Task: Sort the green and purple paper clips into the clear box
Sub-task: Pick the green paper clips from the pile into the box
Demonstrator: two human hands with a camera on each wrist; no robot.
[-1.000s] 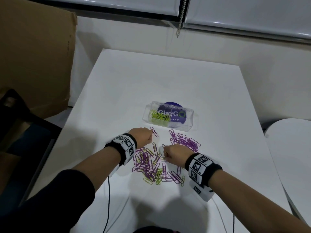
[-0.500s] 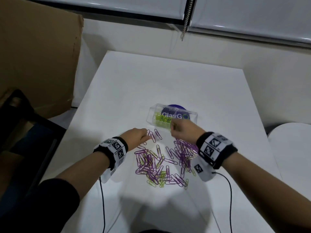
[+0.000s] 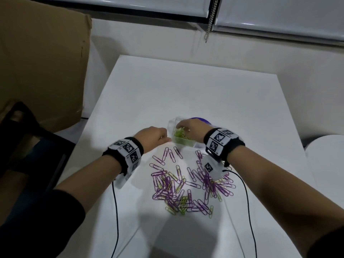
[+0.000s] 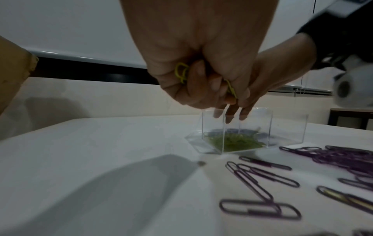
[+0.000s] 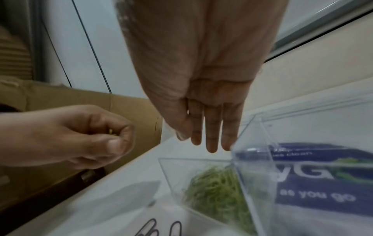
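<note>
A clear box (image 3: 172, 125) (image 4: 254, 129) (image 5: 201, 174) stands mid-table, its left compartment holding a heap of green clips (image 3: 181, 135) (image 5: 218, 190). My right hand (image 3: 188, 127) (image 5: 210, 132) hovers over that compartment with straight fingers and nothing in it. Just left of the box, my left hand (image 3: 158, 136) (image 4: 203, 89) is curled round several green clips (image 4: 180, 72). A mixed pile of purple and green clips (image 3: 188, 187) (image 4: 302, 172) lies on the table in front of the box.
The white table (image 3: 186, 90) runs far behind the box. A brown cardboard sheet (image 3: 41, 58) leans at the left, above a dark chair (image 3: 28, 138). A round white surface (image 3: 327, 153) sits at the right. Two thin cables (image 3: 115, 211) trail from the wrists toward me.
My right hand went from the pile up to the box and now has its fingers straight over the green compartment. My left hand moved forward to the box's left end.
</note>
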